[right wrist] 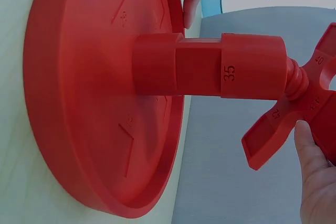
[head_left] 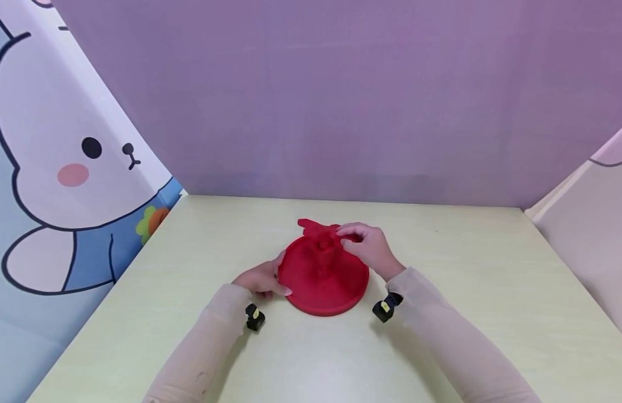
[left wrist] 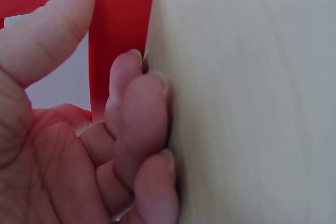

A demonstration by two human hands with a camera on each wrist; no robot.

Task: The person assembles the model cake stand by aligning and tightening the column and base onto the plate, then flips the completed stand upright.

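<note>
A red round base [head_left: 323,294] with a raised rim lies on the table. From its middle rises a thick post [right wrist: 202,66], marked 35. A short threaded neck [right wrist: 297,80] joins the post to a bladed top piece [right wrist: 262,142], whose arms carry small numbers. At the base's left edge my left hand [head_left: 260,278] holds the rim, thumb over it and fingers curled low along its outer side near the tabletop. On the upper right, my right hand [head_left: 368,246] pinches one arm of the top piece. A fingertip [right wrist: 303,129] shows against that arm in the right wrist view.
The pale tabletop [head_left: 487,291] spreads around the base. A purple panel [head_left: 341,101] stands behind it. At the left is a panel printed with a cartoon rabbit [head_left: 74,129], and a pale panel [head_left: 593,224] closes the right side.
</note>
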